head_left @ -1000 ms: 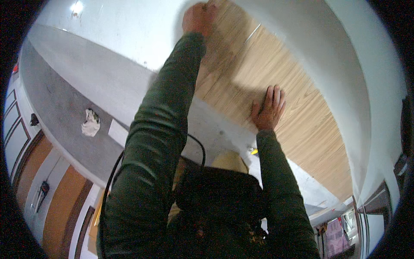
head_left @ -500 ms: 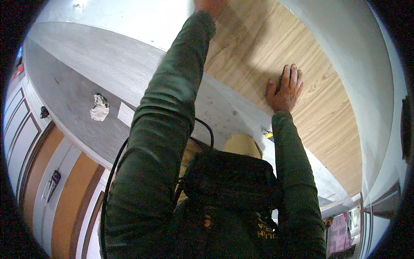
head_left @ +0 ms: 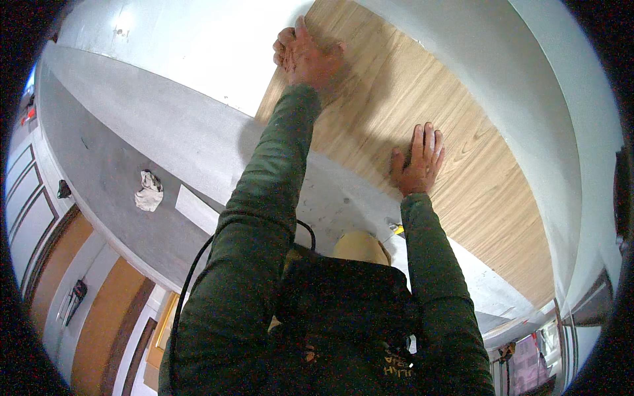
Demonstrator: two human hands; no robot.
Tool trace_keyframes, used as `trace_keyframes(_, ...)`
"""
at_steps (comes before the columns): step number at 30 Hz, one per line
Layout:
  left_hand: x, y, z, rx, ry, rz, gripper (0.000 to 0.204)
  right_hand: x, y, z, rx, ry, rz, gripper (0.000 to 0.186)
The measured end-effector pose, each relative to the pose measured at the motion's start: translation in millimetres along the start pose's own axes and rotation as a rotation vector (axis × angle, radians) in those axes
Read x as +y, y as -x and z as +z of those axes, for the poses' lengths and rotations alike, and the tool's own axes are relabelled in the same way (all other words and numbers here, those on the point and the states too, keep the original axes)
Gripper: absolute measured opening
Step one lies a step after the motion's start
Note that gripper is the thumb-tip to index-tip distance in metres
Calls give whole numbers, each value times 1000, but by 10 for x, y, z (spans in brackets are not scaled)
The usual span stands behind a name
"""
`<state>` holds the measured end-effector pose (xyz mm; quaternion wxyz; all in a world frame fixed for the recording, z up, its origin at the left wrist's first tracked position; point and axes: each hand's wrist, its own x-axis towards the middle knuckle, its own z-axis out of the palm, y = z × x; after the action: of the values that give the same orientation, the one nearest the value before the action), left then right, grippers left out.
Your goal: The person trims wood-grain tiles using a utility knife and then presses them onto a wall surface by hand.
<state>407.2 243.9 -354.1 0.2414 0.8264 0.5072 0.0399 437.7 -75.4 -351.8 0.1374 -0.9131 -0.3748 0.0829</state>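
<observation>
A long wood-grain sheet with a light brown face stretches across in front of me. At its far left edge is my left hand, its fingers bent and close together. Whatever those fingers may hold is hidden from view. My right hand rests palm down on the sheet, closer to its near edge, with fingers stretched out and thumb apart. Beyond my left hand lies a plain white surface, meeting the sheet along a straight edge.
A crumpled whitish cloth lies on the grey surface at left, near a white rectangular piece. A small yellow item shows beside my right forearm. A black cable runs by my left arm. A pale curved-looking wall borders the sheet.
The view has shifted, bringing my whole left hand and the sheet's left edge into sight. My right hand stays flat on the sheet.
</observation>
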Motion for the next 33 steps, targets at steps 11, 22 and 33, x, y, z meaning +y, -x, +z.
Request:
trace_keyframes(11, -95, 49, 225, 190, -96, 117, 101, -6, -27, -48, -48, 26, -5, 71)
trace_keyframes(22, 380, 14, 281, 76, -272, 144, 97, -31, -16, -4, -75, 119, 23, 71)
trace_keyframes(33, 600, -106, 38, -94, -204, -30, 102, -39, -6, 25, -90, 101, 4, 70)
